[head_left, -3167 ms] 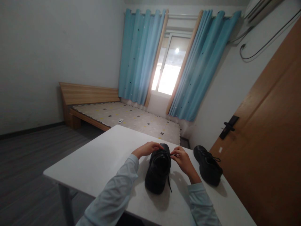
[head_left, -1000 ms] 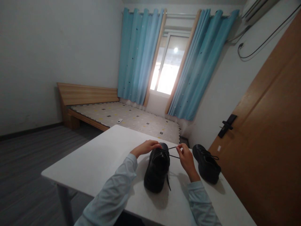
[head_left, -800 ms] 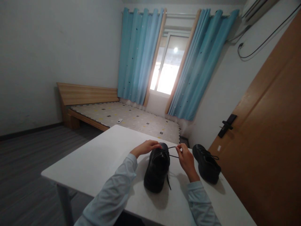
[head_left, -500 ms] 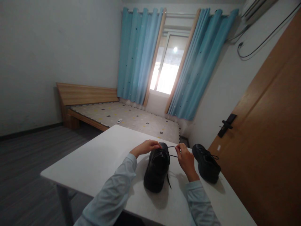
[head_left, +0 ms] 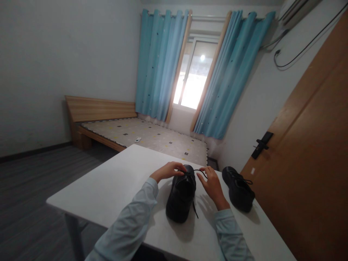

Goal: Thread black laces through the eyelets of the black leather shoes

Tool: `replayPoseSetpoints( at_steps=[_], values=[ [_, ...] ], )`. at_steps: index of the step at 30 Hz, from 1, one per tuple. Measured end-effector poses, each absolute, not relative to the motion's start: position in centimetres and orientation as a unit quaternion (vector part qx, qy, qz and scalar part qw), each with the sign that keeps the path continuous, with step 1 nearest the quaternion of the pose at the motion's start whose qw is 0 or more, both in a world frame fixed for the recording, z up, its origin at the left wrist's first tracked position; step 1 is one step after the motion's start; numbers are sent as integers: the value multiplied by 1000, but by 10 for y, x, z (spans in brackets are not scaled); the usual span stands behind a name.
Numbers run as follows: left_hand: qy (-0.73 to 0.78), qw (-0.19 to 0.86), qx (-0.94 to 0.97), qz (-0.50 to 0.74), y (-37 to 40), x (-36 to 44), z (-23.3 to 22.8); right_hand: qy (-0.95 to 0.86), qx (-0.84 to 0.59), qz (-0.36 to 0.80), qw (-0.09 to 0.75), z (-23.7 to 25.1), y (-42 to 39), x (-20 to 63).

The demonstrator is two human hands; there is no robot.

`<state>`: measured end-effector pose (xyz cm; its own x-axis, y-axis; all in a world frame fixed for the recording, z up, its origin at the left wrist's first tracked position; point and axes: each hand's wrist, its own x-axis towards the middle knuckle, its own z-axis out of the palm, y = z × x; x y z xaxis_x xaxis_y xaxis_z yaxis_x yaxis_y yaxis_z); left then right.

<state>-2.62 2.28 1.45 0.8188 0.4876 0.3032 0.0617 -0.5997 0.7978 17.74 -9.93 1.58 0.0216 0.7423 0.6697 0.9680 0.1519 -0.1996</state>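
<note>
White table (head_left: 114, 188) carries everything. The left hand (head_left: 166, 171) curls over the black shoe (head_left: 181, 195) at its toe end, steadying it. The right hand (head_left: 210, 185), fingers spread, holds only a thin lace (head_left: 196, 170) loop at its fingertips — lacing looks to be under way, and the next pull calls for a firm pinch. A second shoe (head_left: 238, 188) sits near the right edge; open tabletop lies left.
</note>
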Motion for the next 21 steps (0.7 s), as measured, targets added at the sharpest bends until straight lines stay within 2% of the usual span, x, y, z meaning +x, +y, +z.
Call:
replayPoseSetpoints(
  at_steps=[4,11,16,21],
  values=[
    [166,407,860,258,22,-26,15,-695,-605,-130,367,14,-96,175],
    [180,413,851,269,23,-26,15,-737,-558,31,379,9,-94,171],
    [217,351,870,269,21,-27,20,-726,-560,124,381,4,-94,168],
    [227,314,880,275,24,-27,18,-711,-560,156,395,3,-95,167]
  ],
)
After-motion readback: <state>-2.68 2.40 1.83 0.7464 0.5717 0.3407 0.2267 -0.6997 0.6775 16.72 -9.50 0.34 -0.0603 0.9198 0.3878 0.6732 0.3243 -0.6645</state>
